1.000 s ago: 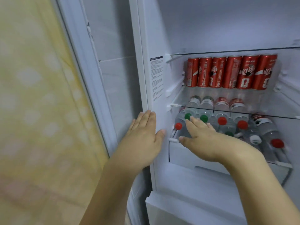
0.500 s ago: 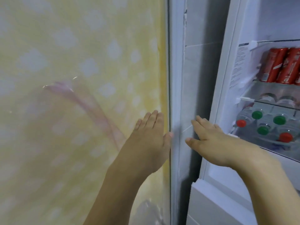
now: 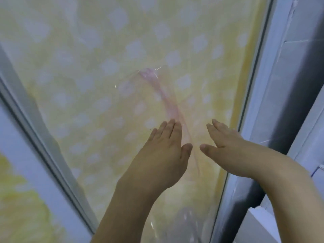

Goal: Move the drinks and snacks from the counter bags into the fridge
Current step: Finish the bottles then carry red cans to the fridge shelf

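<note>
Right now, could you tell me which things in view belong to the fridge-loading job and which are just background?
Part of the job:
- left hand, fingers straight, holding nothing
- right hand, fingers straight, holding nothing
- white fridge edge at far right

Just there:
- yellow dotted curtain behind glass
- grey frame

No drinks or snacks in view.

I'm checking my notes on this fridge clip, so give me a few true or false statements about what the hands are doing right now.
1. Both hands are empty. True: the left hand and right hand hold nothing.
2. The right hand grips a red can. False: no can shows in the view; its fingers are straight.
3. The hands are in front of a yellow patterned panel. True.
4. The left hand is a fist. False: its fingers are extended and together.
5. Bottles are visible on a shelf. False: no shelf contents are in view.
</note>
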`<state>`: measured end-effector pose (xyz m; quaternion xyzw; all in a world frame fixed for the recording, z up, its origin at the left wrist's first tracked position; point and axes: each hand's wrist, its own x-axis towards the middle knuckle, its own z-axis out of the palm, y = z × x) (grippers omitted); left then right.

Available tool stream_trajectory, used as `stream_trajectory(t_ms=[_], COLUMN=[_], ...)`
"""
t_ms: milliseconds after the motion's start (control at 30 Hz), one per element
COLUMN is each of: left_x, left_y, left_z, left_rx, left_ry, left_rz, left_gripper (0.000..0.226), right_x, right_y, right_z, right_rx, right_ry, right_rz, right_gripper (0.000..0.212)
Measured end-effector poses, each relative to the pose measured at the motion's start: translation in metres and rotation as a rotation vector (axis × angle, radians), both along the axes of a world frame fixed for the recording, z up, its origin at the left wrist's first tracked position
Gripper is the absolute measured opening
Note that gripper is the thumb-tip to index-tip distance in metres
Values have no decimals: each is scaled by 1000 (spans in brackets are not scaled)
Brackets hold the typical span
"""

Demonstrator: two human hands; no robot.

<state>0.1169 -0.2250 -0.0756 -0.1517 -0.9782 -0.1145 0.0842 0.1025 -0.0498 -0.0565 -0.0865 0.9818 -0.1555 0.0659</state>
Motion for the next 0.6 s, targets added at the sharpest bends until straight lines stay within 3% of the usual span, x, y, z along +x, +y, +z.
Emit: stream_trajectory(t_ms=[600], left_x=[78], left_y=[-110], left_z=[-1], left_rx=[35], left_ry=[-72], left_rz=[444], left_gripper=[65], right_x=[25], right_y=[-134], right_z=[2], right_rx=[48], right_ry=[-4], right_rz=[493], right_gripper=[66])
